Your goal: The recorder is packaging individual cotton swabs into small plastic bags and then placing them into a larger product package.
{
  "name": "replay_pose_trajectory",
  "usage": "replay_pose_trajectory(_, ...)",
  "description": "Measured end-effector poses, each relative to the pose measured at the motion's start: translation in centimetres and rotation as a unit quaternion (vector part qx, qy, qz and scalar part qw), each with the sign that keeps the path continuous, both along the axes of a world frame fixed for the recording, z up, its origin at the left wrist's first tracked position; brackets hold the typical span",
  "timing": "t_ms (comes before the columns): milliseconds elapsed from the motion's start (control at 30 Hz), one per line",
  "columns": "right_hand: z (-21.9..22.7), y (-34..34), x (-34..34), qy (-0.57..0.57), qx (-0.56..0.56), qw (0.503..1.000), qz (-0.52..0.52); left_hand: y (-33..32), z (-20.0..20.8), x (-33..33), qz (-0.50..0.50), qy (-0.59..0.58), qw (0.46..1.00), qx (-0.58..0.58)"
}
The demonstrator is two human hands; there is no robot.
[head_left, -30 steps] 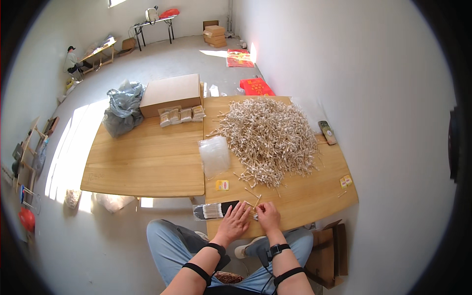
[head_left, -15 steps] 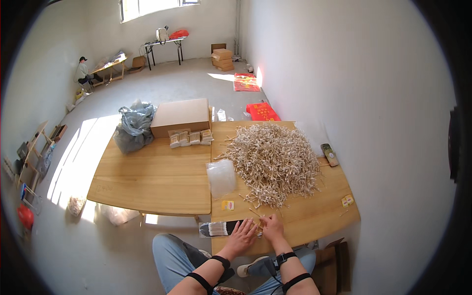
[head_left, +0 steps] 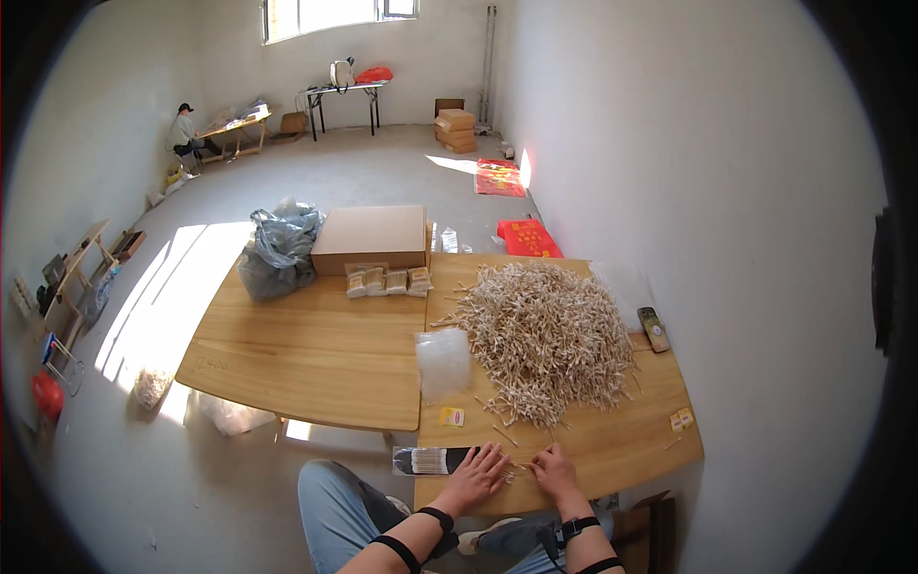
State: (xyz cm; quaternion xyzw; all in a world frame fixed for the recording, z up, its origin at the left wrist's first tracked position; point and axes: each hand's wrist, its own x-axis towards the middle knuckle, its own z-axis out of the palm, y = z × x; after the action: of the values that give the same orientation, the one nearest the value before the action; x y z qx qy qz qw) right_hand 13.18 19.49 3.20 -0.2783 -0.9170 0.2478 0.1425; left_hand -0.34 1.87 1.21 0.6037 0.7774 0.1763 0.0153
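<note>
My left hand [head_left: 476, 478] lies flat, fingers stretched, over the right end of a dark strip [head_left: 461, 459] at the table's near edge. A row of white cotton swabs [head_left: 427, 461] rests side by side on that strip, with clear film showing at its left end. Just to the right, my right hand [head_left: 555, 475] is closed in a pinch at the tabletop, with a thin cotton swab at its fingertips. A few loose swabs [head_left: 516, 471] lie between both hands. Beyond them rises a big heap of cotton swabs [head_left: 545, 340].
Clear plastic bags [head_left: 443, 364] and a small yellow card [head_left: 451, 416] lie left of the heap. A cardboard box [head_left: 370, 234], packed swab bundles [head_left: 387, 280] and a grey plastic bag [head_left: 277, 253] stand farther back. A phone-like object [head_left: 653, 329] sits at right. Someone [head_left: 185, 131] sits far left.
The view has shifted, so the table appears lower and farther right. My right hand has moved slightly away from my left hand, which still lies on the strip.
</note>
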Motion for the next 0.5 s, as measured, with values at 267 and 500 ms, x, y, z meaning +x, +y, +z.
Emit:
replay_pose_trajectory(267,0.3,2.0,4.4,0.000,-0.003,1.000,-0.004,0.1,0.6,0.1,-0.004,-0.008,1.000,0.004)
replay_pose_trajectory(500,-1.2,1.8,3.9,0.027,0.057,0.995,-0.078,-0.1,0.1,0.0,-0.005,-0.005,1.000,0.027)
